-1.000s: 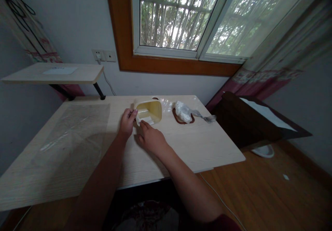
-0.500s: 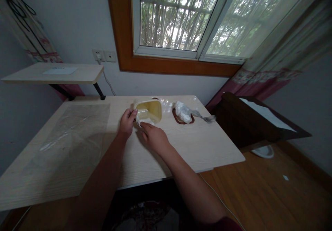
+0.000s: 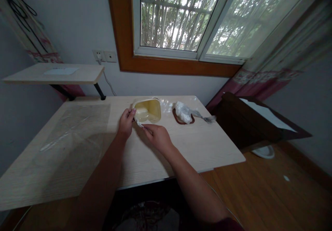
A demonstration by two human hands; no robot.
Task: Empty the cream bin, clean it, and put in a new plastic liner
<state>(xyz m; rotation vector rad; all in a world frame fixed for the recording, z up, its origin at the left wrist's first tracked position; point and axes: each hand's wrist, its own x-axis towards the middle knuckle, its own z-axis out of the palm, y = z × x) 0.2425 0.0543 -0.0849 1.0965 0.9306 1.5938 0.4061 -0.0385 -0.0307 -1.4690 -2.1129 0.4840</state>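
A pale yellow plastic container [image 3: 151, 110] is tilted over the table, its open inside facing me. My left hand [image 3: 126, 122] grips its left rim, thumb on top. A thin white tissue or cloth [image 3: 139, 123] lies against the near left edge of the container. My right hand [image 3: 158, 135] is closed, its fingertips pinching the tissue's right end just below the container's near rim. To the right, a crumpled clear plastic bag [image 3: 183, 112] rests on a reddish-brown ring-shaped piece [image 3: 192, 120].
The light wooden table [image 3: 207, 144] carries a flat clear plastic sheet [image 3: 77, 130] on the left. Behind it stands a raised shelf [image 3: 33, 73] with a paper label. A dark brown piece of furniture [image 3: 249, 120] sits beyond the right edge, below the window.
My right hand has drawn the tissue out of the container's inside, down to its near edge. The container has shifted very slightly left; my left hand still holds it.
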